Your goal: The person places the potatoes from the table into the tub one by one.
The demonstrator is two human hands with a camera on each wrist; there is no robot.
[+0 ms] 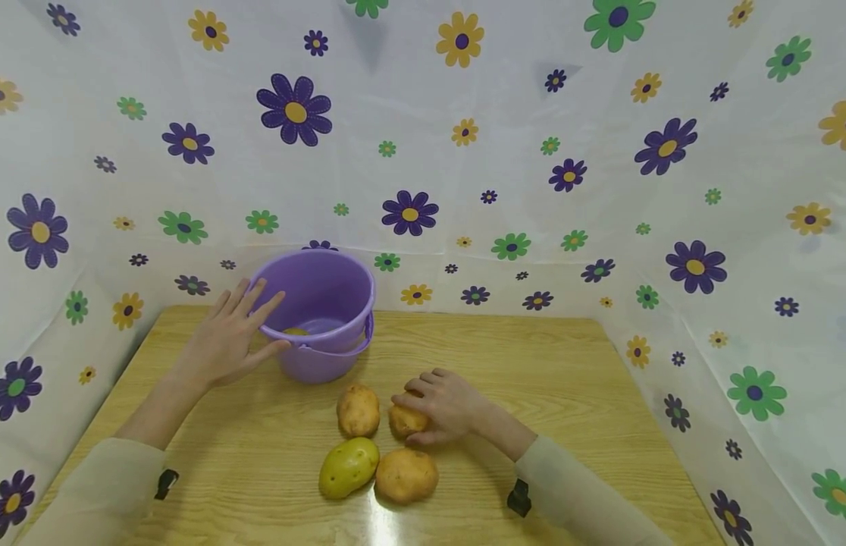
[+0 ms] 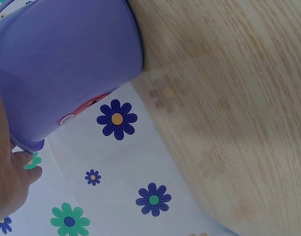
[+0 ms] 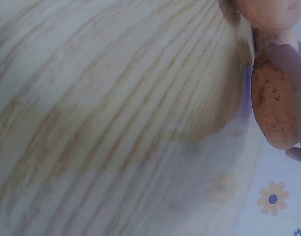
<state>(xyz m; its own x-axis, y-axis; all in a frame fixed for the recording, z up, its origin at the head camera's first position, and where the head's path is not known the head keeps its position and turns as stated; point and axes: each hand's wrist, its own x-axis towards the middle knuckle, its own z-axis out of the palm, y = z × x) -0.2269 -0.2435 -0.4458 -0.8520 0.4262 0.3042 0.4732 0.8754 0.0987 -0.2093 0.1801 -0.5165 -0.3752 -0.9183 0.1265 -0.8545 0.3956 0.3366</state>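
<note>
My left hand (image 1: 228, 337) rests at the left rim of a purple bucket (image 1: 327, 364), fingers spread and fairly straight. Inside the bucket lies a yellowish thing (image 1: 296, 331), mostly hidden by the front wall. With fingers on top and thumb at the near side, my right hand (image 1: 443, 406) grips a brown potato (image 1: 407, 422) on the table. The right wrist view shows this potato (image 3: 273, 103) at its right edge, the thumb against it. Close by lie a brown potato (image 1: 358, 410), another brown potato (image 1: 406, 475) and a yellow-green, potato-shaped piece (image 1: 349, 468) with dark spots.
The wood-grain table (image 1: 532, 364) is enclosed at the back and sides by a white cloth (image 1: 505, 174) printed with flowers. The bucket's handle (image 1: 368, 334) hangs down on its front right side. Light glares off the table's near edge.
</note>
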